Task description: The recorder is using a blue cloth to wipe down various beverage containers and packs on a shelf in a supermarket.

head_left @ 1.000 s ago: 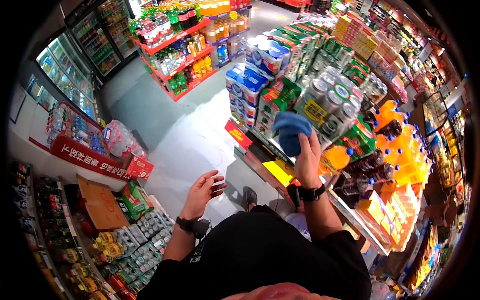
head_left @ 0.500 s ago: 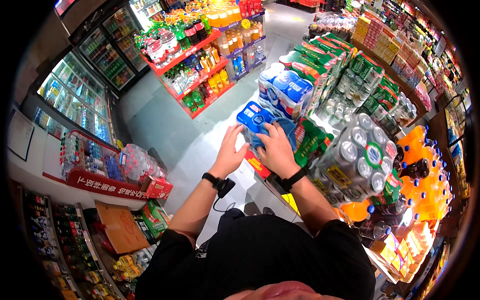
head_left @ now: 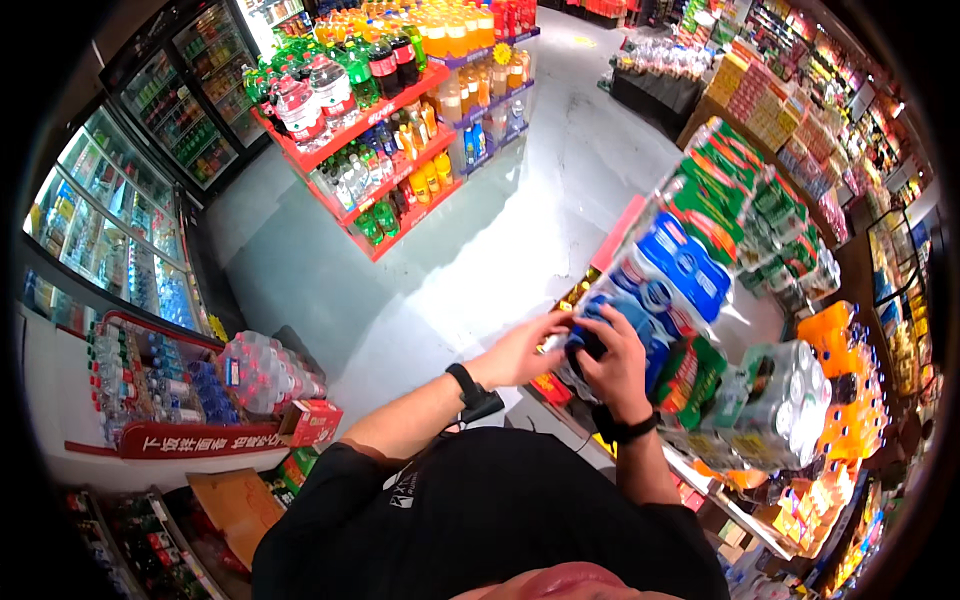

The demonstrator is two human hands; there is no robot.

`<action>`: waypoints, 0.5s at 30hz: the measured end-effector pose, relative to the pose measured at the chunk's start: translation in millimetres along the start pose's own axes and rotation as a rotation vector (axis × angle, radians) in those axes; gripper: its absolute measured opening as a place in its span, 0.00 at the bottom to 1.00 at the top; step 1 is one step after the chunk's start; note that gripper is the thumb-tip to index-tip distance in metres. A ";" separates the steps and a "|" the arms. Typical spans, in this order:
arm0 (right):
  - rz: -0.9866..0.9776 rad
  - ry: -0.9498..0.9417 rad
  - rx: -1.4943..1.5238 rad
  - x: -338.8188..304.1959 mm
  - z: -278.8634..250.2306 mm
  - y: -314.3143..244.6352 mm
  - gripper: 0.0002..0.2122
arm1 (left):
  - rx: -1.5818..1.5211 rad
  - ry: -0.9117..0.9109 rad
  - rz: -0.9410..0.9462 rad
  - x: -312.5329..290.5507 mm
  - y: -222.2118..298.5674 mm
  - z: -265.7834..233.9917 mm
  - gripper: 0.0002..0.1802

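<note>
My right hand (head_left: 617,368) is closed, its fingers bent round a bunched blue cloth (head_left: 626,312). The cloth lies against a blue-and-white shrink-wrapped pack of cans (head_left: 680,272), on the display to my right. My left hand (head_left: 522,350) reaches in beside it, fingertips curled together at the display's near edge. What those fingertips hold, if anything, is hidden. Right of my right hand are a green-and-red wrapped pack (head_left: 690,378) and a large clear-wrapped pack of silver cans (head_left: 785,405).
Beyond stand stacked green-topped can packs (head_left: 715,190). Orange drink bottles (head_left: 850,375) are at the right. A red-edged bottle shelf (head_left: 375,165) stands ahead across the grey floor (head_left: 430,290). At the left are glass-door coolers (head_left: 125,235) and wrapped bottles (head_left: 270,370).
Both hands have shifted right, and my view has turned. The cloth has moved with my right hand. My left fingers, spread over a small blue pack before, are now curled closer to the right hand.
</note>
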State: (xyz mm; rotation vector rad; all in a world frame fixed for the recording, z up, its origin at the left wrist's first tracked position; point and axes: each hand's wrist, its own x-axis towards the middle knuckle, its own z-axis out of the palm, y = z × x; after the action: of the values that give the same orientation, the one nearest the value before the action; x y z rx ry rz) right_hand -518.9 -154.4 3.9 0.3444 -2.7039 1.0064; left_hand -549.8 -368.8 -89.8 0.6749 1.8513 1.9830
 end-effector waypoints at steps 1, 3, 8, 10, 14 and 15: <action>0.059 0.013 0.029 5.5 14.5 -8.5 0.20 | 0.043 -0.065 0.055 6.7 6.2 -17.2 0.38; 0.112 0.061 0.095 20.8 46.3 -24.5 0.19 | 0.029 -0.165 -0.083 11.4 20.4 -54.6 0.39; 0.215 0.069 0.163 69.8 92.9 -63.7 0.21 | -0.063 -0.356 -0.191 37.7 12.5 -115.8 0.36; 0.223 0.055 0.176 85.2 104.8 -57.2 0.21 | -0.115 -0.398 -0.242 51.2 12.7 -135.0 0.33; 0.202 0.031 0.238 115.2 110.5 -49.3 0.20 | -0.115 -0.417 -0.253 84.9 17.3 -174.3 0.31; 0.198 0.025 0.231 119.9 110.9 -46.4 0.20 | -0.113 -0.409 -0.260 93.6 22.5 -181.5 0.31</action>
State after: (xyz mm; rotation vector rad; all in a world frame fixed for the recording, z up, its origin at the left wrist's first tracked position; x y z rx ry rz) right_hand -633.5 -278.4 -13.7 0.1027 -2.6433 1.3740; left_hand -726.8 -469.9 -63.8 0.7033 1.4882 1.6259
